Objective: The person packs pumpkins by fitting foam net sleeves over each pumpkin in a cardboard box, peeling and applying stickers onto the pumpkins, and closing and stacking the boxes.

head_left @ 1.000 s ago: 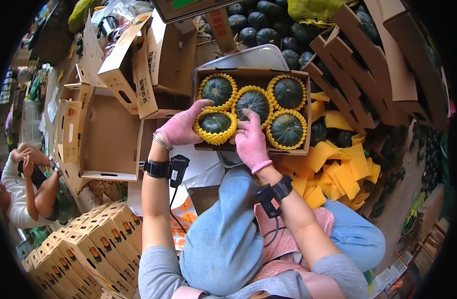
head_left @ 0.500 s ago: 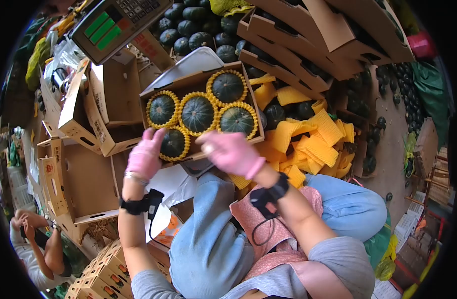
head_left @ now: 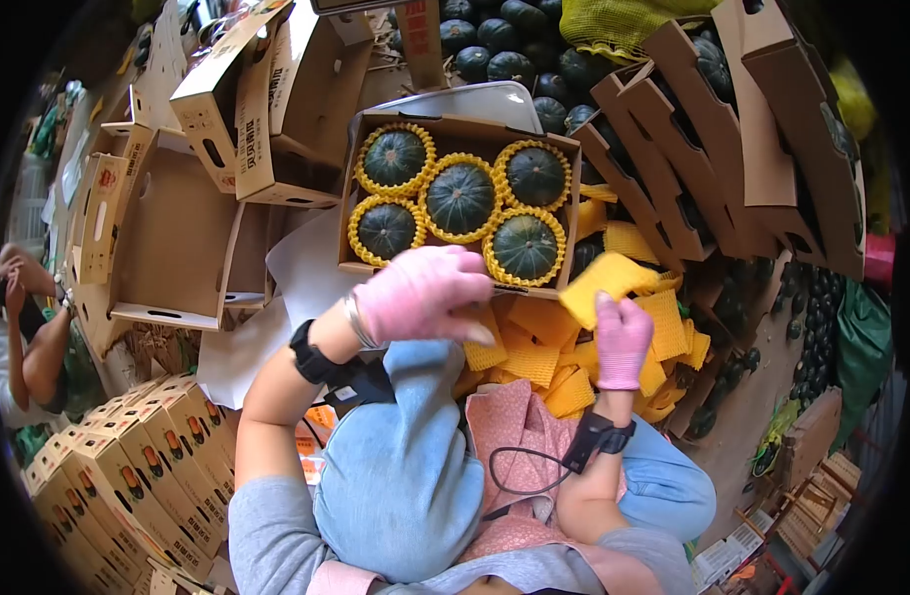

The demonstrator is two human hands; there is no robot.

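My right hand (head_left: 624, 342), in a pink glove, pinches a yellow foam net sleeve (head_left: 606, 286) and holds it up over a heap of similar sleeves (head_left: 534, 342). My left hand (head_left: 420, 296), also pink-gloved, reaches across the near edge of a cardboard box (head_left: 559, 294) with fingers apart and nothing in them. Inside the box sit several dark green pumpkins (head_left: 461, 198), each ringed by a yellow foam net. The nearest to my left hand are the front left pumpkin (head_left: 387, 230) and the front right pumpkin (head_left: 524, 248).
Open cardboard boxes (head_left: 168, 233) lie to the left, with stacked printed cartons (head_left: 138, 466) below them. On the right, tilted boxes (head_left: 693, 149) hold more pumpkins. Loose pumpkins (head_left: 510, 67) are piled at the back. Another person's arm (head_left: 39, 357) shows at far left.
My right hand has moved right, away from the box, and now holds a foam sleeve. My left hand has shifted right along the box's near edge. The view has turned.
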